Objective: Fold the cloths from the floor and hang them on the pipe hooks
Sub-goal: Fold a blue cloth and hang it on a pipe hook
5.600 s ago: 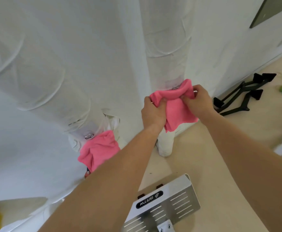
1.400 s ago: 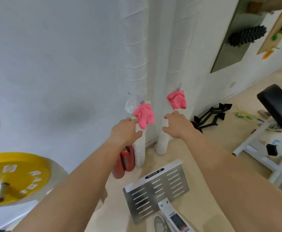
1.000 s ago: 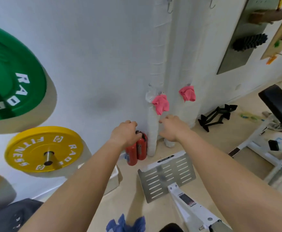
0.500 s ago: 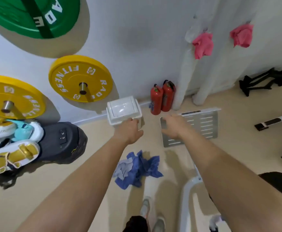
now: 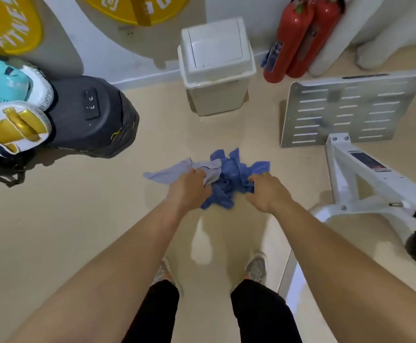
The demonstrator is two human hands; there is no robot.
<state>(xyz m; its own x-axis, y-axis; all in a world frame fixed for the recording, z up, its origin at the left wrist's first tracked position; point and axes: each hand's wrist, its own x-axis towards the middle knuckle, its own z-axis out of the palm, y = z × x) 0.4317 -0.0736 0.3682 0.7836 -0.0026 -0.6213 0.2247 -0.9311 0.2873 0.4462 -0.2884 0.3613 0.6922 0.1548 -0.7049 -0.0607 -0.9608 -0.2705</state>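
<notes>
the person is leaning over a crumpled heap of blue fabric cloths (image 5: 229, 177) that is lying on the beige floor (image 5: 78, 219) just ahead of the grey shoes (image 5: 256, 266), so both arms are stretching straight down to reach it. the left hand (image 5: 189, 189) is covering the heap's paler piece, its fingers curling into the fabric and seemingly pinching a fold. the right hand (image 5: 267, 191) is curling its fingers into the darker blue edge opposite. taking opposite sides is probably helping to pull the tangle apart before folding. the heap is lying between and partly under the two hands, touching both. the white wrapped pipes (image 5: 375, 33) are standing well apart by the wall, their hooks out of view.
</notes>
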